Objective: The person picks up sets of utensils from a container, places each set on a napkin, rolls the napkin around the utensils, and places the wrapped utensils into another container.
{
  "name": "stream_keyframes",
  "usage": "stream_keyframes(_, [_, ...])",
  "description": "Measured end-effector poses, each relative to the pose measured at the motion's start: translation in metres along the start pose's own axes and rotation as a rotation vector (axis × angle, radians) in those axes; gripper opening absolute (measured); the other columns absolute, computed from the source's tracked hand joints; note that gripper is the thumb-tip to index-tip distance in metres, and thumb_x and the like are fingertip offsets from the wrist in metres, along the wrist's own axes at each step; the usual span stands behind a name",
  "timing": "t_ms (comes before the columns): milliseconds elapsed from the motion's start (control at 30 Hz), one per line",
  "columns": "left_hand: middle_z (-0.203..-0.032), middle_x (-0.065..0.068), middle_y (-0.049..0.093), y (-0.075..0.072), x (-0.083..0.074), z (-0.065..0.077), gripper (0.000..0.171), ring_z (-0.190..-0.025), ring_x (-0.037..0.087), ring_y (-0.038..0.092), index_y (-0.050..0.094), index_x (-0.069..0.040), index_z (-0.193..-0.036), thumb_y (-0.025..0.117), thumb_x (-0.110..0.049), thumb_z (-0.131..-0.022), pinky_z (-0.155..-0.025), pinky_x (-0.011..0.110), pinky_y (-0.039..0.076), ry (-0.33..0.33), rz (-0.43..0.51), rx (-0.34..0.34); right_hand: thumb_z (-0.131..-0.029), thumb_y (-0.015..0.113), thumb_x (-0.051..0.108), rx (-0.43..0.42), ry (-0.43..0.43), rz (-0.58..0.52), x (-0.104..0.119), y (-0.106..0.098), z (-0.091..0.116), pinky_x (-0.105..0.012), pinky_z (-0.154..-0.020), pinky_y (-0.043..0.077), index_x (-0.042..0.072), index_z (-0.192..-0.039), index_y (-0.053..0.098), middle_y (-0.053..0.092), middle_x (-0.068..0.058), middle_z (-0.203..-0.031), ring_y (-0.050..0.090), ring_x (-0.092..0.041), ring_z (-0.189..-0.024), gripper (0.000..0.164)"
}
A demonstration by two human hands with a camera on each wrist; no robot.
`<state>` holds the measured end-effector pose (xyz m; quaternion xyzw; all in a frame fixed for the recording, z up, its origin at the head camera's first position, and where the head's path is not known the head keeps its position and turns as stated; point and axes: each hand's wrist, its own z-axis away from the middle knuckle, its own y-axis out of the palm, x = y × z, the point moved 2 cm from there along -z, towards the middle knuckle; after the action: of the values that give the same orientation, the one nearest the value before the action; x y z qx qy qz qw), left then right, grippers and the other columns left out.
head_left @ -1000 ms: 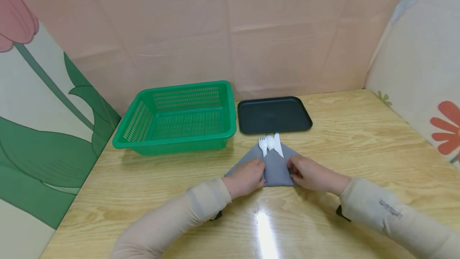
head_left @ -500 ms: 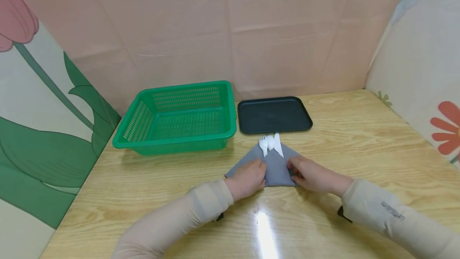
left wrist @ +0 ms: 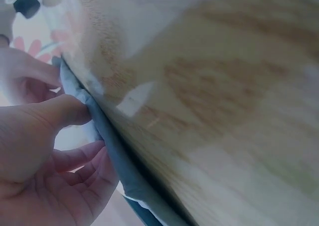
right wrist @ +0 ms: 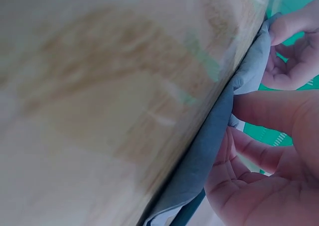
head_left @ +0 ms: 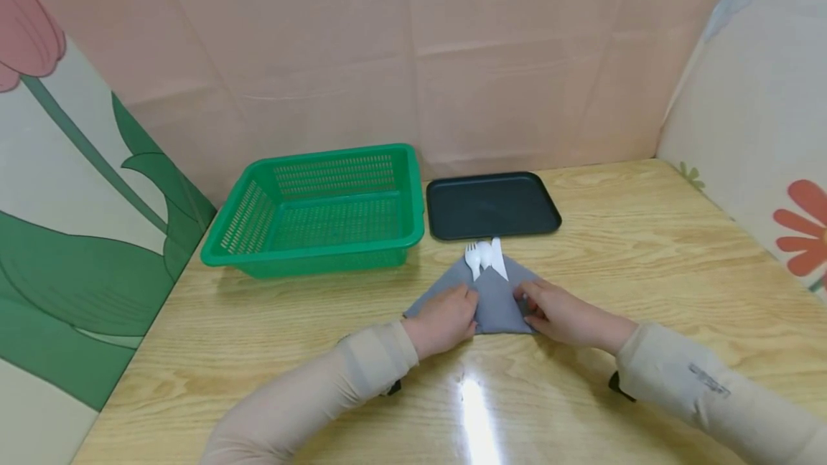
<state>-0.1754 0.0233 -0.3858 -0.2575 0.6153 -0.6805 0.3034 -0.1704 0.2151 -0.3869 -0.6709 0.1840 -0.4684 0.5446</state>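
Left hand [head_left: 446, 318] pinching folded grey napkin [head_left: 496, 309] at eight o'clock, right hand [head_left: 561, 313] pinching it at three, white cutlery [head_left: 485, 254] protruding at twelve, black tray [head_left: 494, 207] beyond.

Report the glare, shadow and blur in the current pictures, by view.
Head: mostly crisp, with a white glare streak on the near part of the wooden table and a soft shadow beside the right sleeve; left wrist: hazy, the table smeared, the left hand clearer; right wrist: similarly milky, table blurred, with the right hand and gray cloth sharper.
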Motion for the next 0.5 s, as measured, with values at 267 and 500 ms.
stream_keyframes(267, [-0.094, 0.004, 0.055, 0.0014, 0.0002, -0.0018, 0.029, -0.082, 0.010, 0.052, 0.056, -0.003, -0.108, 0.060, -0.026, -0.090, -0.070, 0.017, 0.047, 0.052, 0.003, -0.026, -0.081, 0.065, -0.001, -0.002, 0.019, 0.001, 0.0015, -0.0001, -0.0018, -0.021, -0.060, 0.041, -0.005, -0.107, 0.055, 0.052, 0.000, -0.077, 0.044, -0.006, -0.068, 0.028])
stream_keyframes(500, [-0.101, 0.004, 0.055, 0.0010, -0.0010, -0.0067, 0.027, -0.088, 0.009, 0.053, 0.052, -0.009, -0.113, 0.059, -0.006, -0.087, -0.076, 0.015, 0.045, 0.137, 0.151, -0.029, -0.078, 0.066, -0.004, -0.019, 0.024, -0.036, 0.0015, 0.0001, -0.0035, -0.019, -0.056, 0.039, -0.007, -0.100, 0.056, 0.053, 0.002, -0.070, 0.043, -0.003, -0.063, 0.024])
